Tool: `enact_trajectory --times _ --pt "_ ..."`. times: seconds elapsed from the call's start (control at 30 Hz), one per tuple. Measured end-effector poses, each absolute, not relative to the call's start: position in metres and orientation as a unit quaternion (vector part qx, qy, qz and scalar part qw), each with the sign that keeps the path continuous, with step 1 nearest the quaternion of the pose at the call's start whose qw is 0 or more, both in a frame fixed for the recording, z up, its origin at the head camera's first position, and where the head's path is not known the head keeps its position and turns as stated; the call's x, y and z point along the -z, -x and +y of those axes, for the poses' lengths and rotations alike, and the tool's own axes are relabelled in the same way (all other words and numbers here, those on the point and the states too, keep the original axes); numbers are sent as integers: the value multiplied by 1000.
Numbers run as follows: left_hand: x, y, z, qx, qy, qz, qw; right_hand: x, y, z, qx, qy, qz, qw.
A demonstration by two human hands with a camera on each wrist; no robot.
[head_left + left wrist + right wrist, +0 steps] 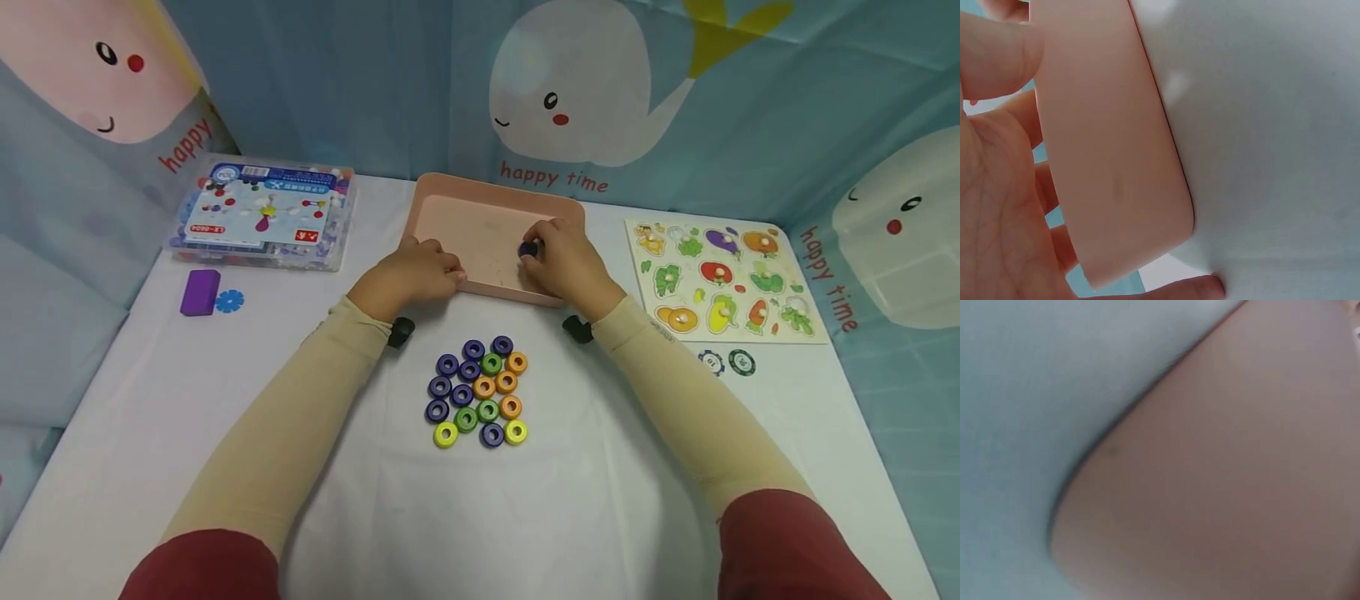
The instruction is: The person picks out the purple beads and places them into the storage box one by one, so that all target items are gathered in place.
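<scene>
My left hand [422,272] is at the front left corner of a shallow pink tray [501,287]. In the left wrist view, its thumb lies at the rim and other fingers are behind the tray wall; the little finger stretches past the corner. My right hand [568,262] pinches a small dark purple ring [528,249] over the tray's right part. The right wrist view shows the tray's outer wall [1210,462], with the fingers out of sight. Nearer to me, purple, green, orange and yellow rings [484,387] lie flat in a close group on the white table.
A clear plastic case [262,212] stands at the back left, with a purple block [200,292] and a blue snowflake-shaped piece [229,301] before it. On the right lie a vegetable puzzle board [727,279] and two round chips [742,362]. A printed curtain [420,92] closes off the back.
</scene>
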State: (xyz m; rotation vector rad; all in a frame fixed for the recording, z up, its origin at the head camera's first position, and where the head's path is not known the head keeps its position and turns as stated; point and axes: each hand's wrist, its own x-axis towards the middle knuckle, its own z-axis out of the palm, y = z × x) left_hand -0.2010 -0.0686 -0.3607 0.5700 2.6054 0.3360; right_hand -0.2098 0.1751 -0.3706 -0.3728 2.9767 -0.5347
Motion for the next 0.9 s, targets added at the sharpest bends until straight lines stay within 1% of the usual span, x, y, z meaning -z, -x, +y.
enact_trajectory --times 0.1,0.17,0.33,0.47,0.6,0.73,0.9 --pt "361 201 -69 -124 -205 944 227 363 196 174 175 127 976 34" --pt "360 201 -69 -125 -204 944 227 354 180 172 178 138 974 26" --pt "359 201 -70 -124 -203 945 225 336 124 162 188 204 961 16" --pt "360 201 -70 -128 -205 944 227 336 76 155 200 272 941 35" --pt "358 200 -70 -127 -203 944 227 349 37 148 187 327 924 63" --pt "357 199 -69 -125 -204 945 225 362 13 145 160 363 916 61" --pt "358 199 -68 -125 -202 944 227 369 4 144 139 376 915 43"
